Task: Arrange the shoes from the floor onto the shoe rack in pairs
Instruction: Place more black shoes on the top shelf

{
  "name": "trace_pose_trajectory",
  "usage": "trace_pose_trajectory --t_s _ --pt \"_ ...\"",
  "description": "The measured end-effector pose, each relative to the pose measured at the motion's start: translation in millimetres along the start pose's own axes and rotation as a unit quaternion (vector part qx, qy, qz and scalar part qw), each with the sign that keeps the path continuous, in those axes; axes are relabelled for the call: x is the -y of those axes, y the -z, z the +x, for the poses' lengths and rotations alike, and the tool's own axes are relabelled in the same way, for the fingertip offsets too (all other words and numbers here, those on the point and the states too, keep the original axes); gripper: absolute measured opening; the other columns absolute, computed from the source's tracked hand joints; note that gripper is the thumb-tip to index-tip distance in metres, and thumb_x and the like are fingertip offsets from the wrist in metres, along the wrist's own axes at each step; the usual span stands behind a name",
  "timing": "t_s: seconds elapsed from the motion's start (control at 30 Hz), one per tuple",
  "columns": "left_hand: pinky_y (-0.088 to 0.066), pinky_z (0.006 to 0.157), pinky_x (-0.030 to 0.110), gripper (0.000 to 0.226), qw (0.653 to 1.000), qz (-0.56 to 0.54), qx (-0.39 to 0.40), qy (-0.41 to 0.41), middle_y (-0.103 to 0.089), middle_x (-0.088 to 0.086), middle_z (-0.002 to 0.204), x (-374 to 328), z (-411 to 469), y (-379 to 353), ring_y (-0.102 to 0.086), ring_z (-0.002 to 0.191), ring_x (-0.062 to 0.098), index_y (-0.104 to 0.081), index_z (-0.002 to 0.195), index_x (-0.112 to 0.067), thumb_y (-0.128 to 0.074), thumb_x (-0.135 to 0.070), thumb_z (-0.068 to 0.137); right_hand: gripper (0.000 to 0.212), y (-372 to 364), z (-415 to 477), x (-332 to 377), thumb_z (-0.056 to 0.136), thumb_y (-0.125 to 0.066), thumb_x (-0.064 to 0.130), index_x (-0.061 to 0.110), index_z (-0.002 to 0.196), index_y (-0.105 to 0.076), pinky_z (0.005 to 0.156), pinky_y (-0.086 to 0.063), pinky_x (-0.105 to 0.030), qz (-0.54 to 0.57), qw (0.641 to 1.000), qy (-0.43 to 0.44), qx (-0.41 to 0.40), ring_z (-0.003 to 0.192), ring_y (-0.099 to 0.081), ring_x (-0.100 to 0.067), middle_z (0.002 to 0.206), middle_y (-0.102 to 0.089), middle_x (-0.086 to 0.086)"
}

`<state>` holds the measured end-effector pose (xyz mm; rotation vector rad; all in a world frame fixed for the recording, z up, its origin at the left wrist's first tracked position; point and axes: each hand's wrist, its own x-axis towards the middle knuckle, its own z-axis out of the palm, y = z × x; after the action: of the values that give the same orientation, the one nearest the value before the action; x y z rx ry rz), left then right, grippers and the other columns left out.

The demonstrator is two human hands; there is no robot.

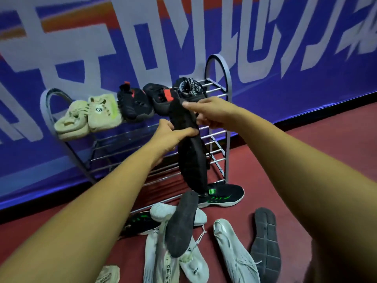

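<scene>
Head view, from the left edge: blue-violet wall banner with huge white letters and orange streaks up top, spanning the full width behind everything. Beneath it a black skirting strip, then dark red floor.

Against the wall, a metal shoe rack with arched ends and bar shelves. Along its top shelf, left to right: beige pair, side by side and touching; black pair with red tabs; at the right end, a single lettered black shoe.

In the middle, left hand wrapped round the waist of a black shoe, fingers curled over its edge; right hand pinching the upper end – both clamped on the same shoe, close together but apart. Held with sole toward the camera, nearly upright, upper end level with the top shelf just in front of the lettered shoe, lower end hanging before the rack's lower bars.

On the floor in front of the rack, a loose heap – beige shoe cut off at the bottom edge, a black-and-green shoe partly buried, white shoes overlapping, a dark shoe sole-up lying across them. Further right, a second black-and-green shoe upright beside the rack's foot, another white shoe, and a dark shoe turned sole-up, just beside it.
</scene>
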<state>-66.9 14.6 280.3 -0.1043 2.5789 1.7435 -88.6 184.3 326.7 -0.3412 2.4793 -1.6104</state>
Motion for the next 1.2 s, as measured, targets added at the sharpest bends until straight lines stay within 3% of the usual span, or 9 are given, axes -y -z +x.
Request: trace_pose_trajectory --t_s 0.2,0.3,0.37,0.5,0.6,0.67,0.8,1.0,1.2 --pt "-0.05 0.06 0.022 0.043 0.982 -0.185 0.02 -0.018 -0.07 0.002 0.089 -49.4 1.4 7.5 -0.067 0.065 0.008 -0.054 0.111 -0.013 -0.08 -0.027 0.081 0.03 34.7 5.0 -0.4 0.094 -0.064 0.044 0.014 0.095 -0.069 0.046 -0.029 -0.021 0.102 0.994 0.006 -0.038 0.052 -0.041 -0.01 0.059 -0.06 0.006" --pt "-0.055 0.074 0.024 0.017 0.966 -0.256 0.023 -0.028 -0.071 0.006 0.083 -69.8 5.3 9.5 -0.065 0.073 0.014 -0.066 0.094 -0.012 -0.074 -0.024 0.085 0.034 44.9 1.3 -8.8 0.089 -0.065 0.054 0.022 0.081 -0.059 0.046 -0.024 -0.021 0.076 0.995 -0.058 0.029 0.051 -0.034 -0.008 0.061 -0.052 0.006" --pt "-0.049 0.082 0.032 0.019 0.957 -0.286 0.025 -0.029 -0.067 0.011 0.091 -78.4 11.5 11.0 -0.057 0.084 0.023 -0.068 0.089 -0.014 -0.077 -0.028 0.081 0.042 49.9 -0.6 -13.6 0.084 -0.066 0.064 0.022 0.087 -0.058 0.046 -0.023 -0.021 0.089 0.988 -0.088 0.089 0.054 -0.032 -0.008 0.07 -0.051 0.004" --pt "-0.041 0.062 0.026 0.02 0.948 -0.316 0.008 -0.02 -0.057 -0.001 0.065 -89.0 23.8 9.3 -0.046 0.056 0.013 -0.065 0.085 -0.016 -0.075 -0.033 0.08 0.039 59.4 -6.2 -19.7 0.085 -0.07 0.056 0.021 0.097 -0.06 0.052 -0.025 -0.022 0.081 0.978 -0.12 0.148 0.055 -0.037 -0.008 0.072 -0.053 0.003" --pt "-0.054 0.066 0.029 0.024 0.946 -0.324 0.004 -0.02 -0.063 0.002 0.072 -93.9 27.2 4.2 -0.056 0.056 0.013 -0.066 0.09 -0.014 -0.073 -0.036 0.082 0.023 59.2 -10.8 -22.1 0.096 -0.06 0.042 0.02 0.091 -0.063 0.056 -0.017 -0.024 0.092 0.969 -0.125 0.193 0.054 -0.031 -0.008 0.059 -0.055 0.006" --pt "-0.059 0.079 0.033 0.032 0.95 -0.313 0.002 -0.016 -0.068 0.006 0.083 -97.0 28.6 0.6 -0.063 0.064 0.016 -0.066 0.1 -0.012 -0.074 -0.039 0.083 0.02 57.9 -8.2 -23.3 0.098 -0.059 0.033 0.02 0.086 -0.068 0.057 -0.014 -0.026 0.114 0.972 -0.11 0.176 0.061 -0.03 -0.011 0.056 -0.056 0.005" --pt "-0.051 0.051 0.02 0.028 0.97 -0.242 0.03 0.002 -0.069 0.001 0.073 -100.3 25.7 -6.9 -0.064 0.05 0.01 -0.064 0.098 -0.015 -0.068 -0.042 0.089 0.022 56.0 0.8 -24.5 0.097 -0.062 0.03 0.022 0.077 -0.058 0.052 -0.014 -0.022 0.165 0.978 -0.087 0.092 0.05 -0.026 -0.006 0.054 -0.047 0.007" --pt "-0.042 0.075 0.033 0.016 0.986 -0.157 0.042 -0.029 -0.074 -0.006 0.072 -87.9 20.6 -8.0 -0.072 0.064 0.007 -0.059 0.088 -0.021 -0.07 -0.033 0.089 0.018 58.4 8.8 -27.9 0.099 -0.06 0.027 0.018 0.084 -0.056 0.045 -0.023 -0.019 0.199 0.978 -0.058 0.023 0.044 -0.031 -0.006 0.068 -0.067 -0.003" --pt "-0.043 0.072 0.029 0.015 0.973 -0.228 0.021 -0.034 -0.074 -0.001 0.09 -89.6 28.3 -11.7 -0.07 0.08 0.012 -0.06 0.094 -0.022 -0.072 -0.022 0.087 0.021 60.1 18.1 -30.5 0.091 -0.071 0.029 0.013 0.105 -0.069 0.045 -0.026 -0.02 0.215 0.973 -0.002 -0.083 0.048 -0.04 -0.005 0.071 -0.056 -0.001"
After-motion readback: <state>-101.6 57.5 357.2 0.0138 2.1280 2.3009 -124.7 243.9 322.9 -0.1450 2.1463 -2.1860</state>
